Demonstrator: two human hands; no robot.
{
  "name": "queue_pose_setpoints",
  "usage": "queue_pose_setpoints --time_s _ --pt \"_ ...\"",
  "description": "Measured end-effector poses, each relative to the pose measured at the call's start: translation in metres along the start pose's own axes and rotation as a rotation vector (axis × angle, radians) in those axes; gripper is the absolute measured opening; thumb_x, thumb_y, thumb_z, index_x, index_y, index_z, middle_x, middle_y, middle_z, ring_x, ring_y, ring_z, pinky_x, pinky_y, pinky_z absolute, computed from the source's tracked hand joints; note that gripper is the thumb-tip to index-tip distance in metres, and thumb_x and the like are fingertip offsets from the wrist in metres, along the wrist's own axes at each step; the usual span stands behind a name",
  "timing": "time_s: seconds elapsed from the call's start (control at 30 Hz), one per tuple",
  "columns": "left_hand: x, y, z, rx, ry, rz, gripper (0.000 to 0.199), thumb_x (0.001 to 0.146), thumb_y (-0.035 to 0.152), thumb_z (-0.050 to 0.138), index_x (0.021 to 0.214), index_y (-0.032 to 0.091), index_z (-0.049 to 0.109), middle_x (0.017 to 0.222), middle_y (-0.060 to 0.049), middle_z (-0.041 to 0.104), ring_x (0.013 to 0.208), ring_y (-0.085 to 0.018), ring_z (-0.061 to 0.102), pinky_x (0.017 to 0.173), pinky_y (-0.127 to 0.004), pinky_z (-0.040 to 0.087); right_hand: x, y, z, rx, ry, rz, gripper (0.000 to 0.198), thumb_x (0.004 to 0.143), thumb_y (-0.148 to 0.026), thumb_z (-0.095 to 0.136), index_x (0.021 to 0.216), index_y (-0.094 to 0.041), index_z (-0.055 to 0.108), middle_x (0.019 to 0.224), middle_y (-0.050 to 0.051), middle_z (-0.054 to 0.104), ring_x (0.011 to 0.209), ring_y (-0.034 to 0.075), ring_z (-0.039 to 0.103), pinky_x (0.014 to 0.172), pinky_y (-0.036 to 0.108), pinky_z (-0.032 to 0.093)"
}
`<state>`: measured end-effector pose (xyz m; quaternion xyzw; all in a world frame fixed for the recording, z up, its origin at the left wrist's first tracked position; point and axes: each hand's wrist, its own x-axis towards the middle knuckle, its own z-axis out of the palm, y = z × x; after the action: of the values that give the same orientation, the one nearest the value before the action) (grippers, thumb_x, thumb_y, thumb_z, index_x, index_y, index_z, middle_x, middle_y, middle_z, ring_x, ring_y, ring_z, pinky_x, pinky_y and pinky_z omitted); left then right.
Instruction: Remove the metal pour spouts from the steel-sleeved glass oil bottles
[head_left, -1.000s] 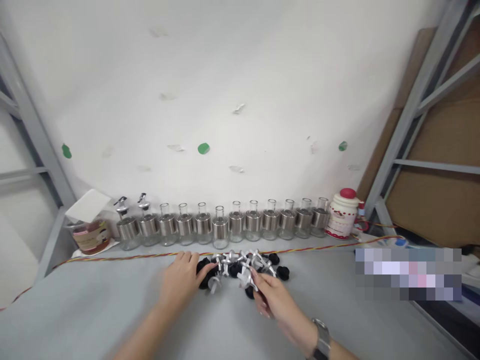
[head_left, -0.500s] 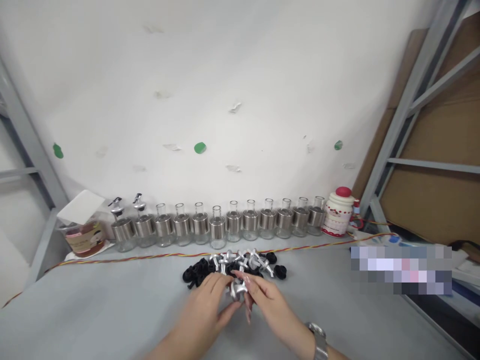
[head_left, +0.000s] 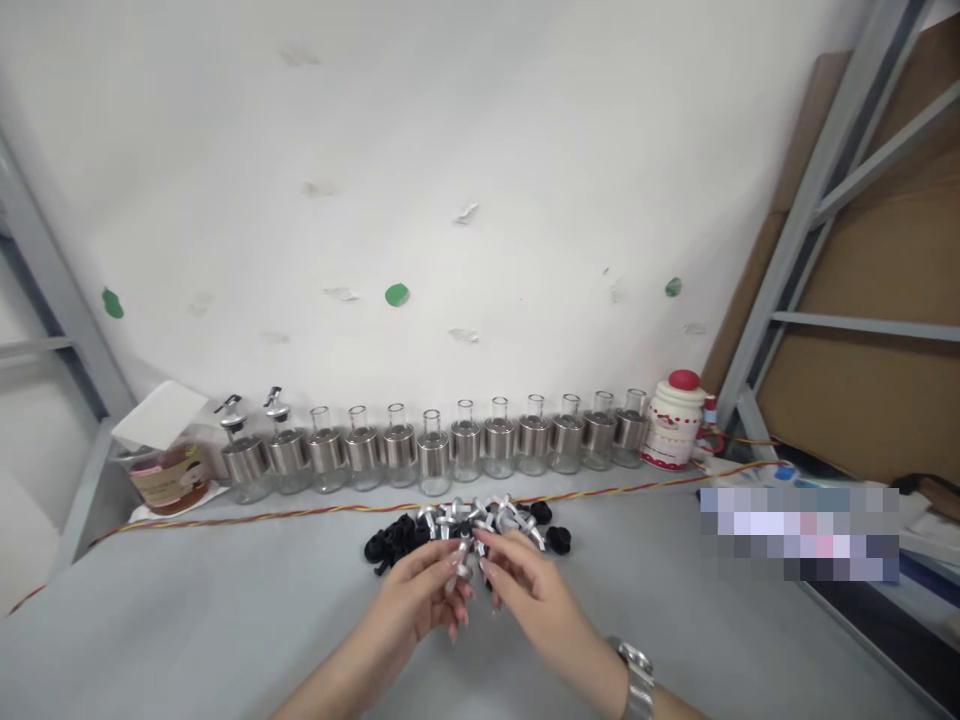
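My left hand [head_left: 420, 590] pinches a silver pourer spout [head_left: 464, 568] between thumb and fingers, holding it about upright over the front of a pile. Close on its right, my right hand [head_left: 529, 585] has its thumb and forefinger curled in; what they hold, if anything, is hidden. Just behind the hands lies the heap of silver pourer spouts [head_left: 506, 515], and black stopper parts [head_left: 390, 541] are heaped to the left. Two black pieces, one of them a black stopper [head_left: 558, 541], lie at the right of the pile.
Several glass bottles with steel sleeves [head_left: 433, 455] stand in a row along the wall; the two leftmost carry pourers [head_left: 277, 405]. A twisted red-yellow cord [head_left: 315, 514] runs before them. A plastic tub [head_left: 169, 480] stands left, a white-and-red jar [head_left: 671, 425] right.
The silver pourer spout has turned from lying sideways between both hands to about upright in my left hand. My right fingers have shifted up beside it.
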<state>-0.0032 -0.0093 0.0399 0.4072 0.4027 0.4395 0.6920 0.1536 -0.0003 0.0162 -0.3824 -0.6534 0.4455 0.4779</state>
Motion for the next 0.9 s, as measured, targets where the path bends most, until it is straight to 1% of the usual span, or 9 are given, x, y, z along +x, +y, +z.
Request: queue_pose_setpoints --time_s 0.07,0.17,0.27,0.37,0.47,0.57,0.73,0.83,0.9 --pt "0.000 -0.003 0.000 -0.043 -0.022 -0.019 0.032 0.066 0.036 0.063 0.086 0.013 0.055 0.055 0.002 0.055 0.044 -0.008 0.050 0.043 -0.020 0.034 -0.002 -0.002 0.002 -0.096 0.004 -0.042 0.026 0.081 -0.027 0.048 0.104 -0.021 0.058 0.080 0.002 0.048 0.069 0.014 0.051 0.065 0.028 0.044" --pt "0.002 -0.007 -0.001 -0.075 -0.038 -0.038 0.028 0.067 0.034 0.061 0.085 0.014 0.054 0.055 0.004 0.053 0.042 -0.006 0.047 0.041 -0.019 0.031 -0.004 -0.005 0.004 -0.170 0.004 -0.081 0.022 0.082 -0.023 0.045 0.100 -0.021 0.058 0.080 0.003 0.048 0.070 0.015 0.051 0.066 0.027 0.043" --pt "0.002 -0.008 -0.001 -0.032 -0.012 -0.052 0.029 0.067 0.034 0.059 0.089 0.017 0.051 0.059 0.005 0.053 0.041 -0.005 0.044 0.040 -0.017 0.029 -0.005 -0.007 0.005 -0.205 -0.008 -0.093 0.020 0.081 -0.018 0.044 0.095 -0.020 0.058 0.080 0.002 0.048 0.069 0.014 0.050 0.065 0.026 0.043" --pt "0.003 -0.009 0.001 0.022 -0.023 -0.056 0.028 0.067 0.040 0.057 0.081 0.017 0.050 0.053 0.006 0.050 0.039 -0.004 0.041 0.038 -0.016 0.027 -0.006 -0.007 0.006 -0.229 -0.023 -0.109 0.019 0.080 -0.014 0.042 0.093 -0.020 0.056 0.081 0.002 0.047 0.070 0.014 0.050 0.065 0.025 0.042" --pt "0.005 -0.014 0.001 0.072 -0.038 -0.053 0.032 0.064 0.044 0.062 0.076 0.017 0.048 0.046 0.009 0.046 0.035 -0.003 0.039 0.035 -0.015 0.024 -0.007 -0.008 0.007 -0.295 -0.033 -0.125 0.017 0.079 -0.010 0.041 0.085 -0.019 0.054 0.081 0.002 0.047 0.070 0.014 0.049 0.066 0.025 0.041" --pt "0.009 -0.018 -0.001 0.125 -0.059 -0.043 0.037 0.059 0.045 0.066 0.075 0.018 0.046 0.042 0.009 0.049 0.028 -0.003 0.039 0.031 -0.015 0.019 -0.008 -0.009 0.005 -0.360 -0.045 -0.132 0.015 0.078 -0.009 0.040 0.077 -0.019 0.051 0.080 0.002 0.047 0.070 0.014 0.049 0.065 0.025 0.040" --pt "0.014 -0.021 -0.007 0.159 -0.104 -0.043 0.040 0.066 0.054 0.055 0.072 0.016 0.046 0.048 0.003 0.057 0.027 -0.005 0.047 0.029 -0.016 0.014 -0.005 -0.008 0.003 -0.393 -0.054 -0.146 0.011 0.080 -0.014 0.041 0.082 -0.019 0.051 0.082 0.002 0.047 0.070 0.014 0.049 0.065 0.025 0.041" --pt "0.015 -0.023 -0.010 0.177 -0.128 -0.042 0.039 0.066 0.052 0.056 0.078 0.015 0.048 0.057 0.002 0.061 0.032 -0.007 0.053 0.028 -0.015 0.015 -0.005 -0.007 0.003 -0.406 -0.045 -0.144 0.014 0.081 -0.015 0.041 0.089 -0.019 0.052 0.085 0.002 0.047 0.070 0.013 0.050 0.065 0.025 0.042" --pt "0.016 -0.025 -0.012 0.195 -0.133 -0.037 0.038 0.068 0.051 0.055 0.080 0.015 0.049 0.059 0.002 0.061 0.034 -0.007 0.055 0.028 -0.015 0.016 -0.005 -0.006 0.004 -0.439 -0.038 -0.146 0.014 0.081 -0.014 0.041 0.089 -0.019 0.052 0.084 0.002 0.046 0.069 0.013 0.049 0.064 0.026 0.042"
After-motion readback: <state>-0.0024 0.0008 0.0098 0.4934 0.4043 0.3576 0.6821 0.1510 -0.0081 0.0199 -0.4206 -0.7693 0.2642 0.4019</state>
